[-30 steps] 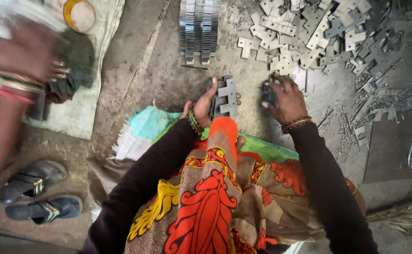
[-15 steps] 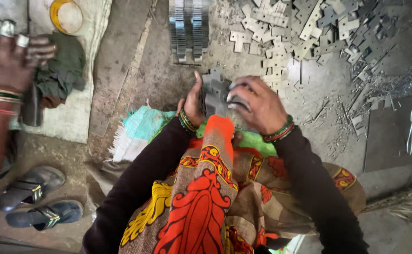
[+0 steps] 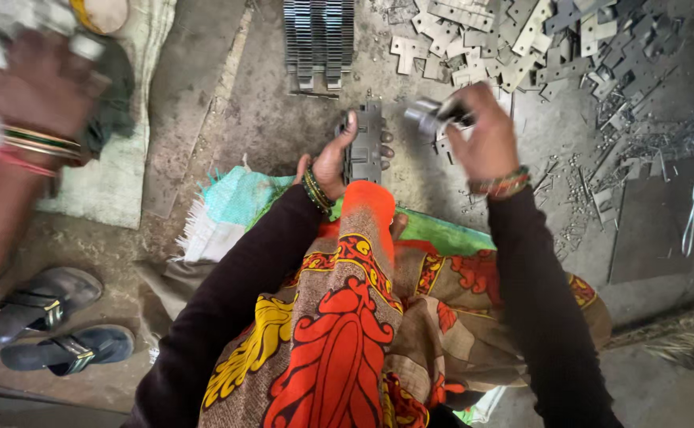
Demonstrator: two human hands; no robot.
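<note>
Both hands have parted since half a second ago: the left hand point(image 3: 332, 162) grips an upright stack of stamped metal plates point(image 3: 363, 147) on the floor before the knees, while the right hand point(image 3: 485, 139) has lifted away, pinching a few loose plates point(image 3: 430, 115). Beyond lie a tidy row of stacked plates point(image 3: 317, 40) and a scattered heap of plates point(image 3: 537, 40). No packages, labels or signs show; a co-worker's hand point(image 3: 34, 79) blurs at far left.

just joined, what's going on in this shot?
A person sitting on the floor grips a stack of flat metal pieces upright in the left hand. The right hand holds a few more pieces beside it. A loose pile and a finished stack lie ahead. Another person's hand works at left.
</note>
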